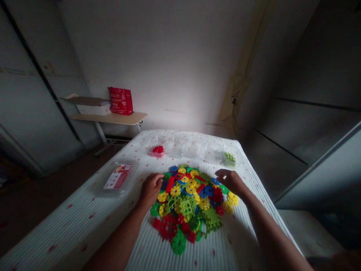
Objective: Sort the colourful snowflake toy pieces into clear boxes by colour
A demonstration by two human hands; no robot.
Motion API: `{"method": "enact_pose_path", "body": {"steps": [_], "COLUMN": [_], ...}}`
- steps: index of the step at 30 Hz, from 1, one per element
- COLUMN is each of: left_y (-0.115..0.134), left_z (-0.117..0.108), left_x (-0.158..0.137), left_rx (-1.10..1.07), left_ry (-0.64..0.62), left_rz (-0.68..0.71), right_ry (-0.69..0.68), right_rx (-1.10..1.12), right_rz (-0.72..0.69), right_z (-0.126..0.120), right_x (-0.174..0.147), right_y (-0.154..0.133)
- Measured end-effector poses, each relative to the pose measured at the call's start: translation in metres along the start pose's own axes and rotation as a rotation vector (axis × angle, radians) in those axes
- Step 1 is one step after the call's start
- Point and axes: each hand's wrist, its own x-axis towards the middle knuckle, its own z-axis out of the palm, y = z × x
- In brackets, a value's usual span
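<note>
A heap of plastic building pieces [187, 207] lies on the white quilted cover, with notched discs and grid-like plates in red, yellow, green and blue. My left hand [151, 187] is at the heap's left edge, fingers loosely curved beside green and blue discs. Its fingertips are partly hidden, and I see nothing held in it. Over the right edge, my right hand [230, 180] is bent inward with a gap between thumb and forefinger. A blue disc [215, 181] lies close to its fingertips; whether they touch is unclear.
Behind the heap is a row of clear plastic compartments [193, 148], with red pieces [158, 149] at the left end and light-green pieces [229, 156] at the right. A clear labelled lid or box [115, 188] lies left. A side table [113, 118] holds a red bag [121, 101].
</note>
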Motion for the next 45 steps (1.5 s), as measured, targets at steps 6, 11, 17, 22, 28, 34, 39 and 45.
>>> {"method": "enact_pose_path", "body": {"steps": [6, 11, 17, 22, 28, 34, 39, 45], "left_y": [0.001, 0.002, 0.002, 0.0, 0.0, -0.001, -0.001, 0.0], "left_z": [0.0, -0.001, -0.001, 0.0, 0.001, 0.002, 0.001, 0.001], "left_x": [0.0, 0.0, -0.001, 0.0, 0.0, 0.0, 0.0, -0.001], "left_rx": [0.009, 0.005, 0.008, 0.007, 0.032, 0.048, 0.036, 0.019], "left_ry": [0.006, 0.014, 0.008, 0.016, -0.002, -0.008, -0.011, 0.001], "left_rz": [0.005, 0.003, 0.0, 0.008, 0.013, 0.01, 0.019, 0.022], "right_ry": [-0.019, -0.054, 0.135, -0.112, -0.38, -0.287, -0.275, -0.284], "right_rx": [-0.061, -0.042, 0.223, 0.434, 0.316, 0.035, -0.069, -0.043], "right_rz": [0.054, 0.105, -0.052, -0.122, -0.332, -0.371, -0.369, -0.353], "right_z": [0.033, 0.049, 0.038, -0.001, -0.027, -0.001, 0.004, 0.001], "right_x": [0.013, 0.018, 0.014, -0.011, -0.063, -0.088, -0.083, -0.084], "right_y": [-0.01, -0.007, 0.003, -0.024, -0.052, -0.052, -0.059, -0.062]}}
